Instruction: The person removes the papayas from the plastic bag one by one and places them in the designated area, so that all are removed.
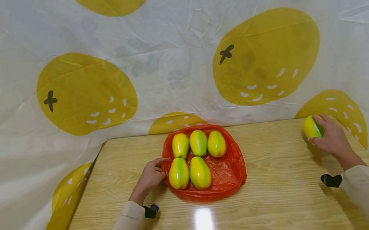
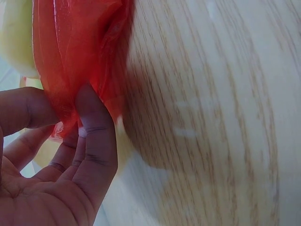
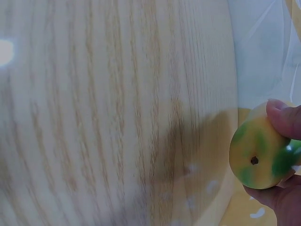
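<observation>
A red plastic bag lies spread open on the table, its rim bunched up around several glossy yellow-green mangoes. At the bag's left side my left hand pinches the rim between thumb and fingers, as the left wrist view shows with the red plastic between them. Far to the right, my right hand grips one more mango over the table's far right corner. The right wrist view shows this mango end-on, with a dark stem spot and green patches.
The wooden table runs back to a white cloth printed with big yellow fruit, which hangs behind and at both sides. A bright light reflection lies on the table in front of the bag. Black wrist cameras sit at both cuffs.
</observation>
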A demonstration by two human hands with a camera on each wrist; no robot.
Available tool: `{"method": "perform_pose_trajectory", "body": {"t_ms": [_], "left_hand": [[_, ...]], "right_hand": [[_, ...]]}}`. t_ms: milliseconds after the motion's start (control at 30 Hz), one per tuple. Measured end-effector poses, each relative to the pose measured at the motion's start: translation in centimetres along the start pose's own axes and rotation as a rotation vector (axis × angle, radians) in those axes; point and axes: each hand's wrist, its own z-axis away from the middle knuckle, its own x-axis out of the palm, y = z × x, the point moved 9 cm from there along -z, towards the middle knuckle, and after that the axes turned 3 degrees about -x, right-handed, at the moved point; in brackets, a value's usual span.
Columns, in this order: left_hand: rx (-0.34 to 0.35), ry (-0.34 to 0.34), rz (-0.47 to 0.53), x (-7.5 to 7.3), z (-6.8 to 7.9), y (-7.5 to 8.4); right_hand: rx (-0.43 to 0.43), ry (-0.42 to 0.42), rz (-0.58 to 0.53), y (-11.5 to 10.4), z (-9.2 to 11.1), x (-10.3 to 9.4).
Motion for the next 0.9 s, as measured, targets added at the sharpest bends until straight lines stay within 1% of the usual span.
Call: {"method": "perform_pose_trajectory", "body": {"t_ms": [267, 400, 667, 900], "left_hand": [[0.003, 0.002, 0.002, 0.0, 0.2, 0.1], [-0.002, 0.003, 0.001, 0.0, 0.2, 0.2], [0.000, -0.004, -0.004, 0.2, -0.1, 0.2], [-0.013, -0.009, -0.001, 0.1, 0.2, 0.0]], "right_hand": [[0.011, -0.018, -0.003, 0.7, -0.2, 0.4], [-0.008, -0.006, 0.010, 0.9, -0.4, 0.2], [-0.012, -0.015, 0.010, 1.6, -0.7, -0.2], [-0.018, -0.019, 0.033, 1.6, -0.8, -0.4]]}}
